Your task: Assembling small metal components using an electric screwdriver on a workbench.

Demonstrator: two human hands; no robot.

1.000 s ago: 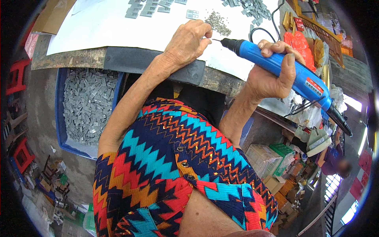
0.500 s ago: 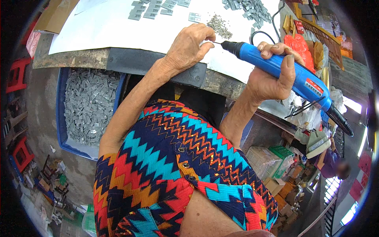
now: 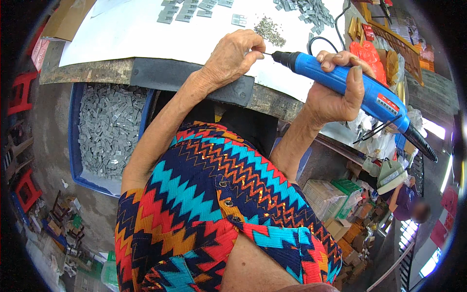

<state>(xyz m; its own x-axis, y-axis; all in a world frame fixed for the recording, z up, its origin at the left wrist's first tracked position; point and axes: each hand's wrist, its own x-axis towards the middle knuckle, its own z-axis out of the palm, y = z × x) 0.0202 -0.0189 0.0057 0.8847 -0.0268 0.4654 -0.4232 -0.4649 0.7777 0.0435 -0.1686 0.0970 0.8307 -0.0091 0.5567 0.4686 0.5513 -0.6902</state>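
My right hand grips a blue electric screwdriver, which lies slanted with its thin bit pointing left. At the bit's tip, my left hand has thumb and forefinger pinched together. Whatever lies between those fingertips is too small to make out. Just beyond them, a loose pile of small metal screws is spread on the white tabletop sheet. A single grey flat piece rests left of the pile. Farther left, more grey pieces are laid out in rows.
A heap of grey pieces sits at the back right, beside a black cable. Below the table's left side, a blue bin holds many grey parts. Red plastic bags hang at right. Another person is far off.
The screwdriver's rear end has tipped slightly up and to the right. Both hands keep nearly the same place, the left one still pinched at the bit.
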